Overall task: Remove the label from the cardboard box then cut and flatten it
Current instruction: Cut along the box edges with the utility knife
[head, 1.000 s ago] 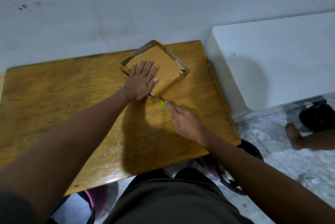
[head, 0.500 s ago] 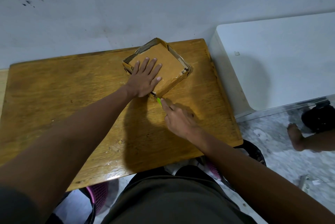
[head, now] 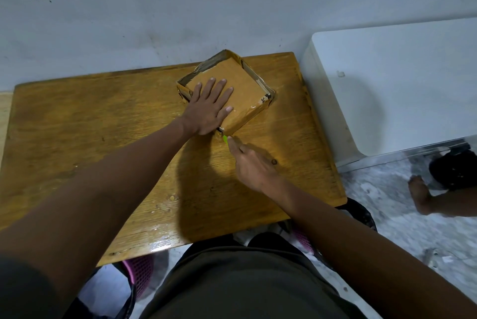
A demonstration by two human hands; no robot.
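A shallow brown cardboard box [head: 240, 81] wrapped in tape lies at the far middle of the wooden table [head: 103, 137], turned corner-on towards me. My left hand [head: 209, 109] presses flat on its top, fingers spread. My right hand [head: 251, 161] grips a green-handled cutter [head: 225, 139], whose blade tip sits at the box's near corner, just under my left palm. Most of the cutter is hidden in my fist.
A white cabinet [head: 387, 86] stands right of the table, against the grey wall. Another person's foot [head: 423, 194] rests on the marble floor at the right. Pink-and-black baskets [head: 139, 272] sit under the table's near edge.
My right hand with the cutter has slid slightly left along the box's near corner. My left hand stays pressed on the box.
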